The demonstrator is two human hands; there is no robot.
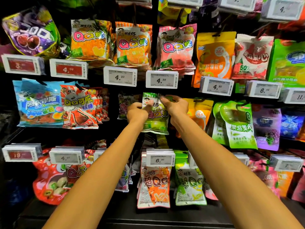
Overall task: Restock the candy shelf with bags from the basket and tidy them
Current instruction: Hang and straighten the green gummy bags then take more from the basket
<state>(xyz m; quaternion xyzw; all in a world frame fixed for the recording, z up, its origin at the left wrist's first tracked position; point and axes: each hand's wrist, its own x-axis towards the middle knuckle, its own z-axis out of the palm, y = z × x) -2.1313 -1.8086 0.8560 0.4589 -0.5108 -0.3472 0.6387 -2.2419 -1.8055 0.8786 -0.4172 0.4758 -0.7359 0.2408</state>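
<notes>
A green QQ candy bag (pixel 156 120) hangs in the middle row of the candy display, just below a 4.20 price tag (pixel 161 79). My left hand (pixel 137 111) pinches its upper left edge with thumb on the front. My right hand (pixel 175 105) grips the bag's top right corner, close to a dark peg hook (pixel 159 95). Whether the bag's hole sits on the hook is hidden by my fingers. A purple QQ bag (pixel 123 104) hangs set back to the left. The basket is out of view.
Pegs around hold orange and pink QQ bags (pixel 133 44) above, red cola bags (pixel 80 108) left, orange bags (pixel 200 113) and green apple bags (pixel 237 124) right, larger bags (pixel 155 184) below. Price tags (pixel 160 157) jut forward on each row. A dark ledge (pixel 165 219) runs along the bottom.
</notes>
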